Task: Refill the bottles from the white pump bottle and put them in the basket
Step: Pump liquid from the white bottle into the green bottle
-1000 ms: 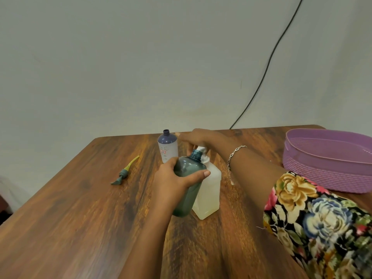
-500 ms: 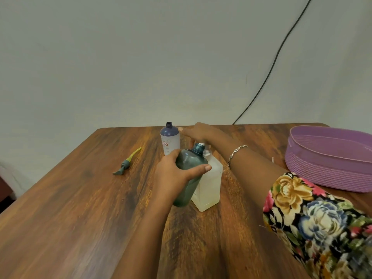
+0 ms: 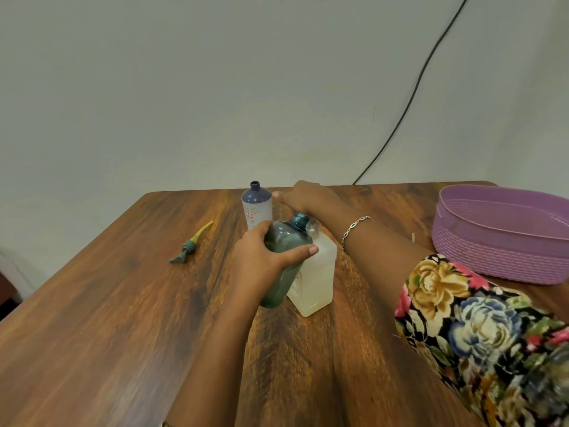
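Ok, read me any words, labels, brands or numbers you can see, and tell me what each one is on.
Nothing here can be read.
Small navy-topped bottle: a red label, too small and blurred to read.
White pump bottle: faint reddish print on its side, too blurred to read.
Teal bottle: no print visible.
Purple basket: none.

Most likely a plain room in a home. Told by a wood-grain table point(image 3: 107, 318) set against a bare, pale painted wall point(image 3: 215, 87), with a loose black cable point(image 3: 412, 90) trailing down behind the far edge. Household toiletries on the tabletop: a teal bottle point(image 3: 286, 238), a white pump bottle point(image 3: 317, 272), a purple-shouldered bottle point(image 3: 256, 208) standing uncapped, a detached pump head point(image 3: 191, 245). To the right, a purple woven-look plastic basket point(image 3: 505, 238). Everyday dress as well: a floral sleeve point(image 3: 477, 328) and a chain bracelet point(image 3: 357, 224).
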